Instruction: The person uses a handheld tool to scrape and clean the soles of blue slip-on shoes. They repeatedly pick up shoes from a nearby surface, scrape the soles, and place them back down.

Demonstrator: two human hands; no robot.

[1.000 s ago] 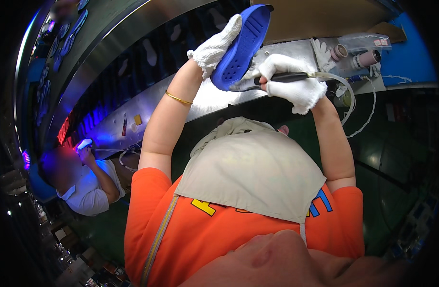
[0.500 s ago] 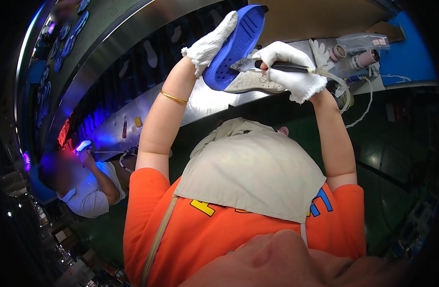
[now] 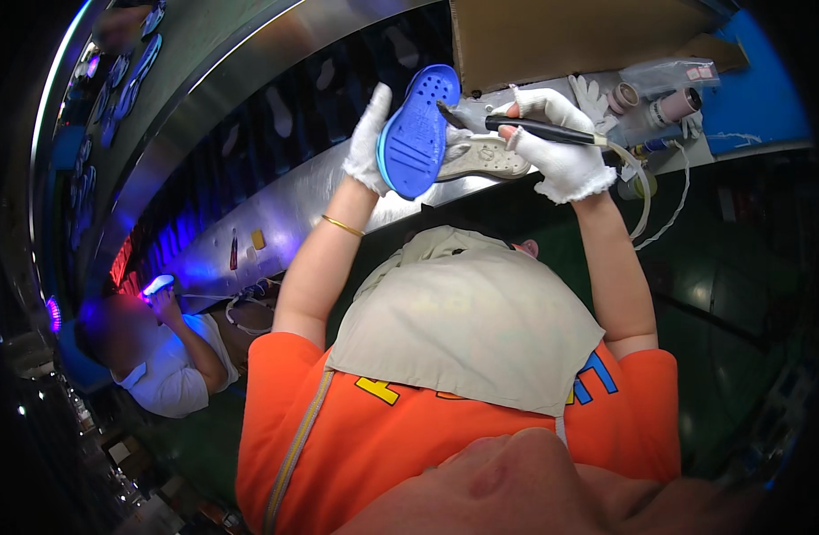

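A blue shoe sole, with small holes at its far end and grooves at its near end, is held up by my left hand in a white glove, closed along its left edge. In a white fingertip-cut glove, my right hand is closed on a black-handled brush with a pale tube running from its rear. The dark brush tip is close to the sole's right edge; whether they touch I cannot tell. Below the brush, a grey-white shoe sole lies on the metal bench.
At the right lie spare white gloves, pink-and-white cylinders and a clear plastic bag. Cardboard stands behind. A conveyor edge curves past at left. Another person sits at left holding a glowing sole.
My left hand has brought the blue sole lower and turned it, so its holed end now points away. My right hand has drawn the brush slightly back from the sole's middle.
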